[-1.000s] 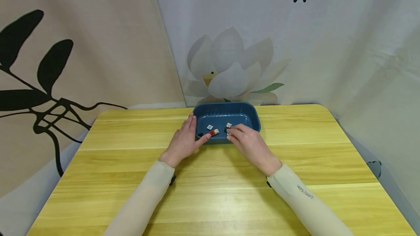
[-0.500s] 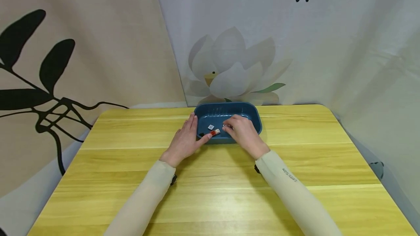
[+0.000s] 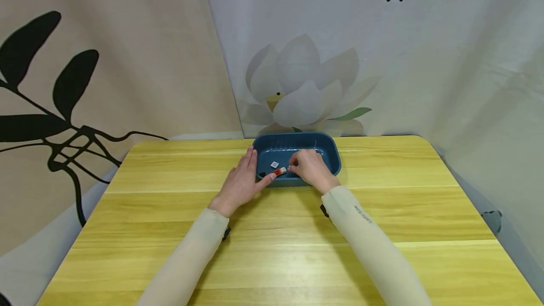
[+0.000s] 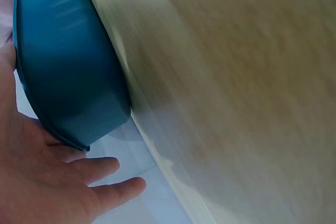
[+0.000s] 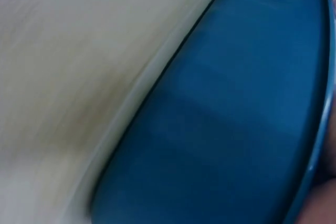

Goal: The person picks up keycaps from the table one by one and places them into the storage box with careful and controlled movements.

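A blue rectangular tray (image 3: 335,152) stands at the table's back edge. My left hand (image 3: 240,181) rests along its left rim, fingers straight and thumb over the front rim. In the left wrist view, that hand's fingers (image 4: 102,170) spread beside the tray's outer wall. My right hand (image 3: 313,169) reaches over the front rim, its fingers curled inward. Thumb and fingertips pinch a small piece, mostly hidden by the hand. Near them lie a small white piece (image 3: 275,165), a red piece (image 3: 277,172) and another white piece (image 3: 283,170). A black piece (image 3: 262,174) sits by the left thumb.
The wooden table (image 3: 263,244) stretches in front of the tray. Behind it hangs a pale curtain (image 3: 170,60) with printed leaves and a lotus, close to the tray's back rim.
The right hand has shifted slightly left and farther into the tray, its fingers drawing together. Small white and black pieces seen by its fingertips are now covered. The left hand stays on the rim.
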The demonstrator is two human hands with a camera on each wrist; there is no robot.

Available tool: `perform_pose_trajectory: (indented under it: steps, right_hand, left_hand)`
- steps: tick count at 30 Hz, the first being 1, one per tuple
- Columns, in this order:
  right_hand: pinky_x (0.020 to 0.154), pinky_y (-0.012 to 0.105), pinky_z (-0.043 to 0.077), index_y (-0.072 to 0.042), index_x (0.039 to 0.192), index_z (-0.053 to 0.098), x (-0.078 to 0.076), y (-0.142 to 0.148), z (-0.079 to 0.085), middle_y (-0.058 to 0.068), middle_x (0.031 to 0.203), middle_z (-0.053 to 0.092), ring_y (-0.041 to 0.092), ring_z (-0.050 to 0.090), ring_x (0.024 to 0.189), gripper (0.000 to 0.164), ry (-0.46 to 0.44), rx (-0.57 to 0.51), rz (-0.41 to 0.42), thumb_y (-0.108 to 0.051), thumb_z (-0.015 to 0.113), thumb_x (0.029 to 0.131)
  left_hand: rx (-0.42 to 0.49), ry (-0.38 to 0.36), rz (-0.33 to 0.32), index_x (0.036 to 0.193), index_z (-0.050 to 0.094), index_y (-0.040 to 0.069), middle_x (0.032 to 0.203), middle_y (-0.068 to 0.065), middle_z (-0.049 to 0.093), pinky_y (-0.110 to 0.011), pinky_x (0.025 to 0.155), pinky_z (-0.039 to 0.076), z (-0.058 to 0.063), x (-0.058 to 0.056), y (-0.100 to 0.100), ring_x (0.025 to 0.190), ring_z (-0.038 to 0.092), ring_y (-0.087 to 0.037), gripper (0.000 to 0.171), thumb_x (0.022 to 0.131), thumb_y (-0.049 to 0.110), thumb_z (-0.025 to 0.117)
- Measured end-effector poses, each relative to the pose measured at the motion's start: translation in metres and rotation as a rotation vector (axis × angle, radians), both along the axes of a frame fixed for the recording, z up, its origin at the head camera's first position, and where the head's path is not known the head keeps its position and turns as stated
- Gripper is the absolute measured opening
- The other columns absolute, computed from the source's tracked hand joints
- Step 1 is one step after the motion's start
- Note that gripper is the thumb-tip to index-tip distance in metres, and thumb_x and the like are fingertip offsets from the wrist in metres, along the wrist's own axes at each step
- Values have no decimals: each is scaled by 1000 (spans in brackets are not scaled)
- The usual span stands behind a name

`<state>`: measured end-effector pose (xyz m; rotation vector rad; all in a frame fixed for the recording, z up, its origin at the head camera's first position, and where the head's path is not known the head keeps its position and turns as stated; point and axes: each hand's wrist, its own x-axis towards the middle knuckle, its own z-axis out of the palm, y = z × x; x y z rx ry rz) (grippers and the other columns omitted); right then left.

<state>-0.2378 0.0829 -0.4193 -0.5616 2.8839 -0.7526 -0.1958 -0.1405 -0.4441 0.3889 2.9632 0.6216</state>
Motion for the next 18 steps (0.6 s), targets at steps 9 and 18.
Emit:
perform_pose_trajectory:
  steps: [9,18]
  right_hand:
    - [76,35,56,-7,99,82,-3,-2,2,4,94,75,18,63,77,10,-28,26,1,-15,77,95]
    - [77,35,54,-8,105,82,-1,0,-2,3,99,77,18,64,81,17,26,-2,7,-22,75,98]
  left_hand:
    - [-9,3,-3,164,11,-2,174,-13,-2,-63,117,31,0,-1,2,157,18,-36,102,101,69,47]
    - [-5,7,-5,164,10,-3,174,-14,-2,-64,116,32,0,0,0,157,19,-36,103,100,69,48]
